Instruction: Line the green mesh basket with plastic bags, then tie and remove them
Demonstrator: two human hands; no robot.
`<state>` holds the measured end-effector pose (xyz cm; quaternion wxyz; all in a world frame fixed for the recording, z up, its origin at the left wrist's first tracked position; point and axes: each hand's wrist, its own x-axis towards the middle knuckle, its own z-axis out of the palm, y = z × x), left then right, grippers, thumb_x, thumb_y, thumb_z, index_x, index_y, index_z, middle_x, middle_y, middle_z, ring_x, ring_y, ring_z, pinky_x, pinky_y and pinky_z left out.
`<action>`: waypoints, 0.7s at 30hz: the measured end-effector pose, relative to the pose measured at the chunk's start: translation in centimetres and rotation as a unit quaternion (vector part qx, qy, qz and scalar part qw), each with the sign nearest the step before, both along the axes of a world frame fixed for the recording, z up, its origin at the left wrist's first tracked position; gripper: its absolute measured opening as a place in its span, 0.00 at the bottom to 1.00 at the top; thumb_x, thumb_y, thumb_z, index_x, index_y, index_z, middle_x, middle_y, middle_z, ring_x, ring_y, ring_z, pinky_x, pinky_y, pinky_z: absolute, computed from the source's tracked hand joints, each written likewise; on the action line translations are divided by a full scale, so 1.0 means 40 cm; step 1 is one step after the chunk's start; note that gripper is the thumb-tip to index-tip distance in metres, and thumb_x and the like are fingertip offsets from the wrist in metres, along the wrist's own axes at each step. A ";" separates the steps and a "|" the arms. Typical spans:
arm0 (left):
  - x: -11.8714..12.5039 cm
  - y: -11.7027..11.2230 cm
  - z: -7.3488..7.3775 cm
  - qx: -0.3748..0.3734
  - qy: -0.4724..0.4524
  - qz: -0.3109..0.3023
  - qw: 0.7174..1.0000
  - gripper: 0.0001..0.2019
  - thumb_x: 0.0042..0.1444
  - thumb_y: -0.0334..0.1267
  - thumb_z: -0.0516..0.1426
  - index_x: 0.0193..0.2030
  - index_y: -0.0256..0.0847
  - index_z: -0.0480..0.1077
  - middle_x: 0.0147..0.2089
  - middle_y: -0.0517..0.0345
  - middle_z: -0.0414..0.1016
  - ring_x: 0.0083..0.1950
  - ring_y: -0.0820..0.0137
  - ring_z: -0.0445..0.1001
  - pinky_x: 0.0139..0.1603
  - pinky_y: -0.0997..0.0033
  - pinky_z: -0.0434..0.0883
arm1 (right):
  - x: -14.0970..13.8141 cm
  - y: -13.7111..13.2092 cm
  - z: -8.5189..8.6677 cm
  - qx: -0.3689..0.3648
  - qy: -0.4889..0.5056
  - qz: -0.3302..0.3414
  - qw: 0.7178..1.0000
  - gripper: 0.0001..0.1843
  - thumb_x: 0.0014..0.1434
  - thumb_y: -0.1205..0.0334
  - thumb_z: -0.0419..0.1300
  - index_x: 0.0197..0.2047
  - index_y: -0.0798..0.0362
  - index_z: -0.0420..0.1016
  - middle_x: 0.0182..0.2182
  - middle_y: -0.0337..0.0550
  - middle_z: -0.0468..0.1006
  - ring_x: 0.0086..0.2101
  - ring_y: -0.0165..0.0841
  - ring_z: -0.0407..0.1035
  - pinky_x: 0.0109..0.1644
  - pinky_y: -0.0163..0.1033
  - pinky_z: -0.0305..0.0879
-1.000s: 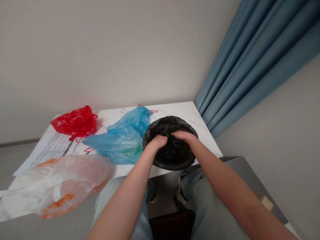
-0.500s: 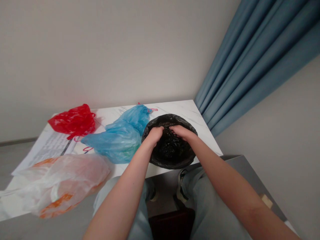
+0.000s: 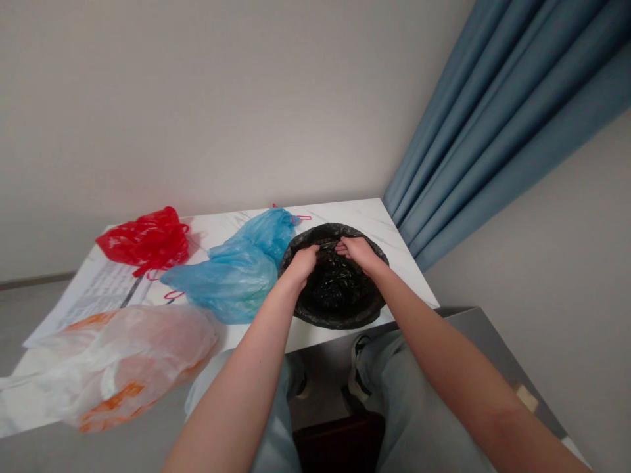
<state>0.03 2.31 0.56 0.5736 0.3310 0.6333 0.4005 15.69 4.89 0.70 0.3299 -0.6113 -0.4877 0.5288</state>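
Some plastic bags are on a white counter [image 3: 365,211]. At the far left, a white and orange bag [image 3: 152,345] lies on its side, and part of it pokes out past the front edge. Behind it are papers [image 3: 101,289] with print on them. A shiny red bag [image 3: 148,240] sits in a crumpled heap at the back, on top of part of the papers. Next comes a big blue bag [image 3: 241,272], puffy and wrinkled, with thin red loops near it.

Just beside the blue bag, near the front edge, stands a round bin [image 3: 345,321] with a black bag [image 3: 338,289] inside it. The left hand [image 3: 303,262] is in the mouth of the bin on the left side. Its fingers are curled, but I cannot tell if they pinch the black bag. The right hand [image 3: 359,251] reaches in from the right. Its fingers bend toward the left hand, a little way apart from it. I cannot tell if it holds anything. At the far right hangs a blue curtain [image 3: 493,131] in long folds.
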 end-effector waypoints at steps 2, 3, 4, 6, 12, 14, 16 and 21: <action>-0.003 -0.001 0.012 -0.045 -0.037 -0.024 0.998 0.15 0.58 0.45 0.52 0.40 0.37 0.74 0.44 0.45 0.79 0.48 0.59 0.76 0.52 0.60 0.68 | -0.007 -0.008 0.018 0.000 0.015 0.036 0.999 0.18 0.68 0.59 0.49 0.41 0.61 0.78 0.43 0.56 0.81 0.40 0.33 0.77 0.48 0.38 0.69; -0.004 -0.001 0.016 -0.056 -0.056 -0.037 0.996 0.16 0.58 0.46 0.51 0.41 0.37 0.74 0.44 0.45 0.78 0.48 0.60 0.76 0.52 0.61 0.68 | -0.011 -0.013 0.024 -0.003 0.020 0.055 0.998 0.19 0.68 0.58 0.49 0.41 0.61 0.78 0.43 0.56 0.82 0.39 0.33 0.77 0.48 0.38 0.69; -0.004 -0.001 0.018 -0.059 -0.072 -0.046 0.995 0.17 0.59 0.47 0.51 0.42 0.37 0.74 0.45 0.45 0.78 0.48 0.61 0.76 0.51 0.62 0.68 | -0.015 -0.017 0.027 -0.005 0.026 0.072 0.997 0.20 0.68 0.57 0.49 0.41 0.61 0.78 0.43 0.56 0.82 0.39 0.33 0.77 0.48 0.39 0.69; -0.004 0.000 0.020 -0.055 -0.089 -0.052 0.993 0.19 0.58 0.49 0.50 0.43 0.37 0.73 0.46 0.44 0.78 0.48 0.61 0.76 0.51 0.63 0.69 | -0.025 -0.022 0.027 -0.004 0.038 0.097 0.995 0.21 0.68 0.56 0.48 0.41 0.61 0.78 0.42 0.56 0.82 0.39 0.33 0.77 0.49 0.40 0.69; -0.004 0.006 0.017 -0.004 -0.038 0.009 0.999 0.17 0.56 0.46 0.52 0.44 0.38 0.74 0.50 0.45 0.78 0.54 0.58 0.73 0.53 0.61 0.69 | -0.037 0.016 -0.006 0.054 -0.020 0.039 0.998 0.19 0.66 0.54 0.51 0.46 0.56 0.78 0.46 0.49 0.81 0.46 0.34 0.74 0.52 0.38 0.67; -0.008 0.008 0.019 0.026 -0.017 0.039 0.999 0.16 0.55 0.44 0.52 0.42 0.37 0.74 0.49 0.46 0.78 0.54 0.58 0.74 0.53 0.61 0.69 | -0.028 0.037 -0.011 0.076 -0.081 0.006 0.994 0.20 0.65 0.54 0.50 0.44 0.57 0.79 0.45 0.49 0.81 0.46 0.36 0.74 0.53 0.39 0.66; -0.014 0.007 0.025 0.055 -0.023 0.062 0.996 0.15 0.55 0.42 0.53 0.42 0.37 0.74 0.50 0.46 0.78 0.54 0.59 0.74 0.54 0.61 0.69 | -0.016 0.051 -0.007 0.082 -0.137 -0.018 0.987 0.20 0.64 0.55 0.49 0.43 0.57 0.80 0.43 0.50 0.81 0.46 0.39 0.74 0.55 0.40 0.64; -0.034 -0.008 0.052 0.104 -0.095 0.064 0.988 0.17 0.53 0.42 0.56 0.47 0.37 0.74 0.55 0.44 0.76 0.57 0.62 0.74 0.58 0.62 0.68 | 0.002 0.046 0.016 0.048 -0.174 -0.044 0.983 0.19 0.62 0.55 0.51 0.39 0.54 0.81 0.40 0.50 0.82 0.46 0.43 0.74 0.55 0.42 0.64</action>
